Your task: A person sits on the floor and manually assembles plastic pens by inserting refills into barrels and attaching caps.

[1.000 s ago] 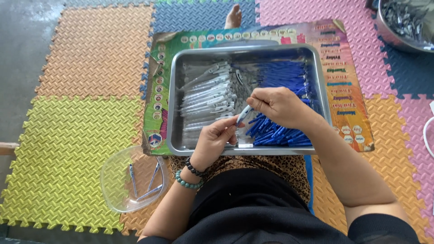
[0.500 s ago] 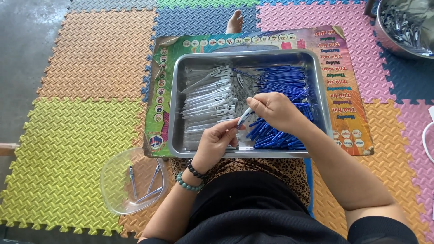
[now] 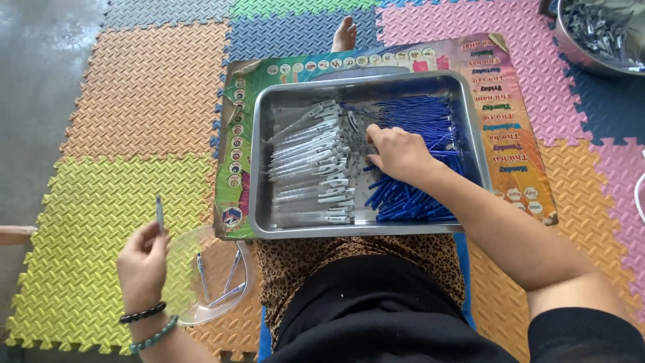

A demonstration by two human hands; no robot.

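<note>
Head view: the left hand (image 3: 142, 259) pinches a slim grey-blue pen (image 3: 159, 214) upright between its fingertips, just above the rim of a round clear plastic bowl (image 3: 180, 269) holding a few more pens. The right hand (image 3: 396, 151), fingers curled down, rests inside a shiny rectangular metal tray (image 3: 262, 168), touching thin blue refills (image 3: 410, 195); just left of it lie stacked clear barrels (image 3: 309, 168), and ridged foam mats (image 3: 101, 202) lie beneath.
</note>
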